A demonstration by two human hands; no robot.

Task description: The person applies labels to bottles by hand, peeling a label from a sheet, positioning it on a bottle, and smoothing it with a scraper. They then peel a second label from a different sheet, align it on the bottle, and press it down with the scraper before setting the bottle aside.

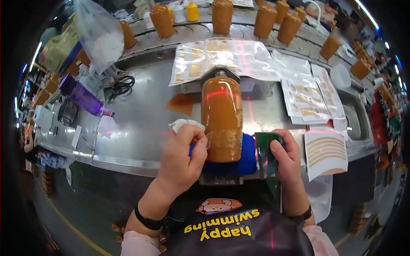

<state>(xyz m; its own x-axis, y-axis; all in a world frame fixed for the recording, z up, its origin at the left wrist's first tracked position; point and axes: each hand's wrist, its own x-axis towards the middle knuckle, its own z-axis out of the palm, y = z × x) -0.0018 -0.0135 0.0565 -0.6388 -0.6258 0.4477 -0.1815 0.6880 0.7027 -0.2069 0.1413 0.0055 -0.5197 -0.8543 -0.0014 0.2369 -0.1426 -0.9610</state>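
A brown glazed bottle (pixel 221 115) lies on its side on a blue cloth (pixel 249 160), its neck pointing away from me. A red laser line crosses its upper part. My left hand (pixel 185 158) is closed beside the bottle's left side, fingers curled round a crumpled white cloth (pixel 186 123). Its thumb and forefinger pinch together close to the bottle; a thin clear edge seems to show there, too faint to name. To the right of the bottle and apart from it, my right hand (pixel 287 155) grips a dark green flexible scraper (pixel 267 155) between thumb and fingers.
Sheets of gold decals (pixel 222 57) lie behind the bottle, with more decal sheets (pixel 303 89) and a curved-strip sheet (pixel 326 151) at right. A purple tumbler (pixel 83 96) and black cable (pixel 123 85) are left. Brown bottles (pixel 222 17) stand on a conveyor (pixel 192 35) behind.
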